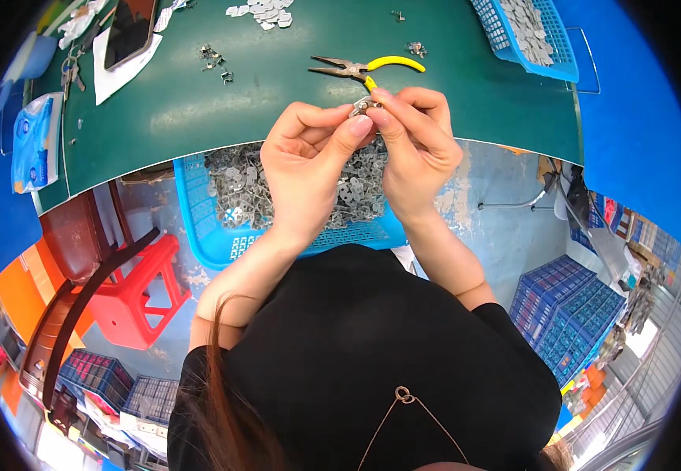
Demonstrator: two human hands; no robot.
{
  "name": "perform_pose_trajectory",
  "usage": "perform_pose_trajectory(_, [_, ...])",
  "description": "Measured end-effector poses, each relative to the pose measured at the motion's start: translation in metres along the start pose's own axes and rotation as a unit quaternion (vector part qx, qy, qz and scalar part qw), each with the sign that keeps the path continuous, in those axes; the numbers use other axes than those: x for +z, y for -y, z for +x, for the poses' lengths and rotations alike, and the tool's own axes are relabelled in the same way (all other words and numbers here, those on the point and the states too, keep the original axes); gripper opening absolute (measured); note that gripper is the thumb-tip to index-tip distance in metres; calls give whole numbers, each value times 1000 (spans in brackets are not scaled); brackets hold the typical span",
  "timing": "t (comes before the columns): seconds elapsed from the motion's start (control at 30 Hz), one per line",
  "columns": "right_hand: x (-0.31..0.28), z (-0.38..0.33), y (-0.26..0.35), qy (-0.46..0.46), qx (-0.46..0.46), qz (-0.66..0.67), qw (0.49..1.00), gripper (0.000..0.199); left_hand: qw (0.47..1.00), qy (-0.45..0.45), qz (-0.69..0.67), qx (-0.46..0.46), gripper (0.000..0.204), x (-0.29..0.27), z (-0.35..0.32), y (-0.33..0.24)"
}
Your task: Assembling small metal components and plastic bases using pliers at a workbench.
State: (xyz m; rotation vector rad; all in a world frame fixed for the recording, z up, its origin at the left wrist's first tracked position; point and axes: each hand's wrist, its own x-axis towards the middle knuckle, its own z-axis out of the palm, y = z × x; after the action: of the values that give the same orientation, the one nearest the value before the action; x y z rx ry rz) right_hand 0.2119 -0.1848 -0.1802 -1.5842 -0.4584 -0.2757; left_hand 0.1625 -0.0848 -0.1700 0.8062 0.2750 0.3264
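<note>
Green work mat [293,118] fills top. Blue basket [207,228] of metal bits sits at mat's 6 o'clock, under hands. L hand [305,161] & R hand [419,141] both pinch small metal part [365,104], fingertips touching. Yellow-handled pliers [368,68] at part's 12 o'clock, just beside.

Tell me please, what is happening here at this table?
A person holds a small metal part between the fingers of both hands, the left hand and the right hand, above the edge of a green table. A blue basket full of similar metal pieces sits below the hands. Yellow-handled pliers lie on the table just beyond, untouched.
</note>
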Motion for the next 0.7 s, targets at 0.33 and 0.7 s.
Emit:
perform_pose_trajectory(0.33, [4,2,-2,5,-111,-69,991,22,999,-18,18,-32,18,1,0,-9])
perform_pose_trajectory(0.7, [-20,36,-5,127,-194,-479,847,44,996,-15,74,39,14,-20,3,-16])
